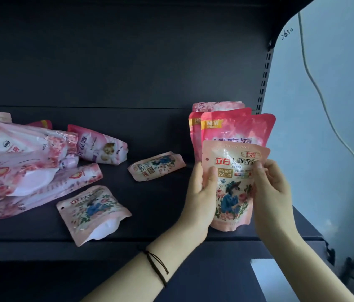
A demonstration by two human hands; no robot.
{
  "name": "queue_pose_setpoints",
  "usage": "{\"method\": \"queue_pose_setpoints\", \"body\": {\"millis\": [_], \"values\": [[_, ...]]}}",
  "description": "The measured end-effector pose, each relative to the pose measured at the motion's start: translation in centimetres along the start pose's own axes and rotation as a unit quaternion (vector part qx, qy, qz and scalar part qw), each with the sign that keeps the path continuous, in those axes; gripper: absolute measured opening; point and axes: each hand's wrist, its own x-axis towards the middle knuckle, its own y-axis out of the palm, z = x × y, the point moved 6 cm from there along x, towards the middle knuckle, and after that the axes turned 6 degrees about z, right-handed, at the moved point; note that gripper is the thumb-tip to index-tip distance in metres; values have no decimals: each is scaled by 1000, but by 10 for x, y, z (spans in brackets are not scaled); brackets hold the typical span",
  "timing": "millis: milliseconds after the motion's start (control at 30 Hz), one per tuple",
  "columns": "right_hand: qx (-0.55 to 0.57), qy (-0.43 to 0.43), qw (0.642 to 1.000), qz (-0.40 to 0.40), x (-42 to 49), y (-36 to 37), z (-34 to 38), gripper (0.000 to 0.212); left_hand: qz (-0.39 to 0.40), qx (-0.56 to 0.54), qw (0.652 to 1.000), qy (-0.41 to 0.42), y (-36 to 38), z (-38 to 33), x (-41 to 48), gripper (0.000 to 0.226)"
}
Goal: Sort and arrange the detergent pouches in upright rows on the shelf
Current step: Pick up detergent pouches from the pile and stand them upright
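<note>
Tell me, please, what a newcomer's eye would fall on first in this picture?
First, the pale pink pouch with a figure in blue, held upright by the left hand and the right hand at the right end of the dark shelf, before taller pink pouches standing there. Next, the untidy heap of pink pouches lying at the left, with two small matching pouches flat beside it.

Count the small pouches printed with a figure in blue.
3. The held pouch stands upright between left hand and right hand; the front pouch lies flat near the shelf edge; the middle pouch lies farther back. The pile at left may hide more.
</note>
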Motion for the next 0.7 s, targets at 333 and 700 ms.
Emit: {"method": "queue_pose_setpoints", "body": {"millis": [333,700], "values": [[29,14,999,10,22,-5,-13,27,-38,-37,999,-9,7,11,28,54],[-280,-148,946,73,54,-12,60,28,93,363,924,75,-47,-69,34,2]]}}
